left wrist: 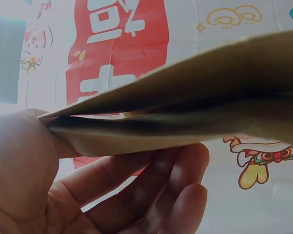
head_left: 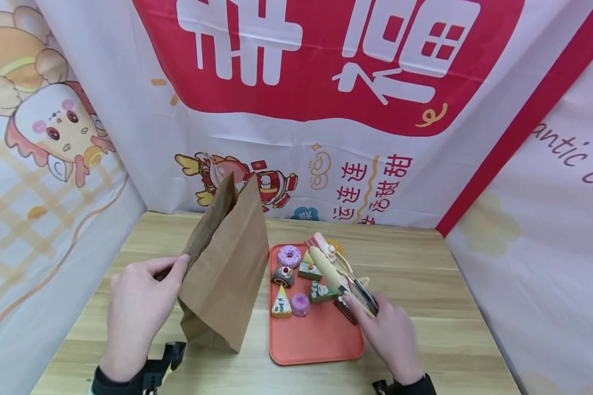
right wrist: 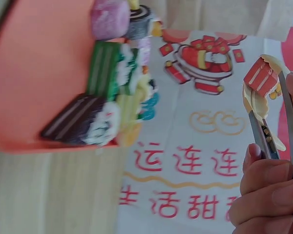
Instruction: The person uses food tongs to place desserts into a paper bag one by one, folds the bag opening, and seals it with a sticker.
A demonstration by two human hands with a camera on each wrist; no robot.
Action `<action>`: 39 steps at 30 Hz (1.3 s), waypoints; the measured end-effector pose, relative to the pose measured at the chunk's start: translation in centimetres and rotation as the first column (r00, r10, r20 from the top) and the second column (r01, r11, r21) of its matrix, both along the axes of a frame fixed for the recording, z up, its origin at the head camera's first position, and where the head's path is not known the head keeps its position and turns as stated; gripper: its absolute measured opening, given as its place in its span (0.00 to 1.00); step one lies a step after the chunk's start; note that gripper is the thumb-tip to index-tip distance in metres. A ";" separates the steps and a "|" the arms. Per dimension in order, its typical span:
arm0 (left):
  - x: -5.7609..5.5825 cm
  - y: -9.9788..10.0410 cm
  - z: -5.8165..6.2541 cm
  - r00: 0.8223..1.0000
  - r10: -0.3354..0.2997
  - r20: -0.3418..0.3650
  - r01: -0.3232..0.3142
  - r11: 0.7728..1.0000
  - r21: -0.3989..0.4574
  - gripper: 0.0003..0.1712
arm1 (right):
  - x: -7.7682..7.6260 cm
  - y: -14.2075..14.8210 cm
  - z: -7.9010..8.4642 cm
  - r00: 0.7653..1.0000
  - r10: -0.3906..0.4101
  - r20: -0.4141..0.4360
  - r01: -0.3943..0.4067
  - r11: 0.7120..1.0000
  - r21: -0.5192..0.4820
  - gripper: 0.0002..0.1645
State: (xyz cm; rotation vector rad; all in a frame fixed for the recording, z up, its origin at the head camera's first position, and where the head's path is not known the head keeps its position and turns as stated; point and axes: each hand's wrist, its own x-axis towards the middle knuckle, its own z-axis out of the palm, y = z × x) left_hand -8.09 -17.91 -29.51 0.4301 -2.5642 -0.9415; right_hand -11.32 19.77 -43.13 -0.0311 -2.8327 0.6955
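Observation:
My left hand (head_left: 140, 307) pinches the top edge of a brown paper bag (head_left: 232, 274) between thumb and fingers. The bag stands upright on the table, its mouth partly spread; in the left wrist view the opening is a narrow dark slit. In my right hand (head_left: 392, 334) I grip food tongs (head_left: 328, 270) with cream-coloured tips. A pink-and-white toy cake slice (right wrist: 261, 77) sits between those tips, raised above the far part of a coral-red tray (head_left: 316, 345). On the tray are a purple donut (head_left: 289, 256), a green cake slice (head_left: 321, 292) and several other small toy pastries.
The wooden table (head_left: 425, 307) holds the bag on the left, with the tray directly beside it. Behind the table hangs a white-and-red printed cloth (head_left: 296, 131). Printed side cloths (head_left: 54, 219) border the table left and right.

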 end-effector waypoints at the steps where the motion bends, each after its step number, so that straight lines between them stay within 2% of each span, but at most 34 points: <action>1: 0.0 0.0 0.0 1.000 0.000 0.002 0.000 1.000 0.002 0.16 | -0.2 -0.2 0.4 1.000 0.010 -0.017 -0.010 1.000 -0.001 0.39; 5: 0.1 0.0 0.0 1.000 0.002 0.012 -0.002 1.000 0.011 0.16 | -0.8 -1.3 2.0 0.995 0.052 -0.086 -0.053 0.999 -0.006 0.37; 10: 0.1 0.0 0.0 1.000 -0.001 0.018 0.001 1.000 0.010 0.17 | -1.5 -2.6 4.0 0.988 0.091 -0.124 -0.089 0.996 0.024 0.38; 18: 0.2 0.3 0.1 1.000 0.001 0.021 -0.001 1.000 0.024 0.18 | -2.9 -4.5 7.5 0.962 0.179 -0.208 -0.170 0.984 0.058 0.36; 22: 0.3 0.3 0.2 1.000 0.002 0.023 -0.002 1.000 0.026 0.18 | -3.8 -5.6 9.5 0.936 0.237 -0.259 -0.222 0.971 0.089 0.35; 31: 0.3 0.4 0.1 0.999 0.002 0.036 -0.003 1.000 0.021 0.18 | -5.6 -8.4 13.8 0.841 0.381 -0.385 -0.309 0.921 0.237 0.36; 35: 0.2 0.4 0.0 0.999 0.005 0.037 -0.006 1.000 0.030 0.18 | -6.2 -9.7 15.6 0.821 0.424 -0.383 -0.328 0.898 0.292 0.37; 39: 0.2 0.4 0.0 0.999 0.008 0.032 -0.009 1.000 0.029 0.18 | -6.7 -11.1 16.5 0.816 0.446 -0.367 -0.337 0.884 0.325 0.37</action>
